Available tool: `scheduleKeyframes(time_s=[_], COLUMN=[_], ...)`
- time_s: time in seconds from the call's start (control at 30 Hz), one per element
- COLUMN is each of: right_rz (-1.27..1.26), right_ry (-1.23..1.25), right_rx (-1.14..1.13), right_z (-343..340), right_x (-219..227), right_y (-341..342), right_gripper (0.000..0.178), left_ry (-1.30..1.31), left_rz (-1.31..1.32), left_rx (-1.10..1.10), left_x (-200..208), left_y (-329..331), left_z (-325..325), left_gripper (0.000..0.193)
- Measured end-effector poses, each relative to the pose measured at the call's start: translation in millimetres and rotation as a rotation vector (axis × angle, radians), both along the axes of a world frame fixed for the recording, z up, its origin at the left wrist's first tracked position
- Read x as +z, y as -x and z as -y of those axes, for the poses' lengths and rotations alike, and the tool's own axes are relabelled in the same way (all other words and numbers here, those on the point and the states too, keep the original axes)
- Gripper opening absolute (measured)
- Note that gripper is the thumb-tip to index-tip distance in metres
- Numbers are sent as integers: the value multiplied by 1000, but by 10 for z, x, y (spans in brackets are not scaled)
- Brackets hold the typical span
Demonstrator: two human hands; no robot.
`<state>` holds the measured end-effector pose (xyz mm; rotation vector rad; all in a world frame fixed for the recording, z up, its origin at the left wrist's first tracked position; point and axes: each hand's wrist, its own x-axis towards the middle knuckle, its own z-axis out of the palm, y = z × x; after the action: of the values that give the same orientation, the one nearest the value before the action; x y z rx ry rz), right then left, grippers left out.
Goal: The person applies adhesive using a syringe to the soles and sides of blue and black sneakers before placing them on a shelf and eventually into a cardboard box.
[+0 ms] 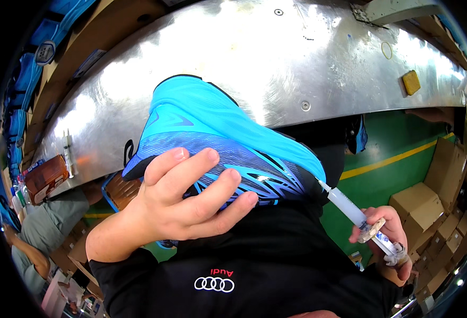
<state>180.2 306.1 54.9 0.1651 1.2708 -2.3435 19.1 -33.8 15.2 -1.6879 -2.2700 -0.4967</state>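
A blue running shoe (228, 153) lies tilted on its side across the near table edge, its dark toe toward the right. My left hand (191, 201) grips it from below left, the fingers spread over its patterned side; the thumb is not plainly seen. Closed around a clear syringe (346, 205), my right hand (387, 233) is at the lower right. Whitish residue coats the syringe's flange and plunger end. Its thin tip meets or nearly meets the edge of the shoe's toe; actual contact is hard to make out.
On the metal table (254, 58) are a yellow sponge (411, 82), a rubber band (386, 50) and another syringe (68, 153). An orange-brown container (46, 177) stands at left. More blue shoes (18, 132) line the shelf. Cardboard boxes (419, 209) pile up right; a person (53, 222) sits left.
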Motion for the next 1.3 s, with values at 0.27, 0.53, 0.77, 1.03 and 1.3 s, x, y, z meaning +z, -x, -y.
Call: scheduleKeyframes(time_s=[0.27, 0.53, 0.77, 1.03, 1.3], right_rz=[-551, -922, -930, -1089, -959], right_ry=[-368, -348, -507, -750, -501], right_rx=[71, 320, 477, 606, 290], right_z=[127, 1070, 1276, 1332, 1164], right_x=[-77, -126, -98, -15, -109], right_y=[417, 1861, 2177, 2259, 2105], right_gripper=[109, 112, 109, 100, 122], left_ry=[-105, -373, -448, -502, -428], left_rz=[21, 56, 6, -20, -49], left_rx=[-34, -36, -11, 7, -21], left_x=[57, -166, -296, -278, -293], left_y=[75, 41, -7, 87, 68], left_z=[-114, -196, -269, -224, -88], left_gripper=[30, 24, 19, 20, 24])
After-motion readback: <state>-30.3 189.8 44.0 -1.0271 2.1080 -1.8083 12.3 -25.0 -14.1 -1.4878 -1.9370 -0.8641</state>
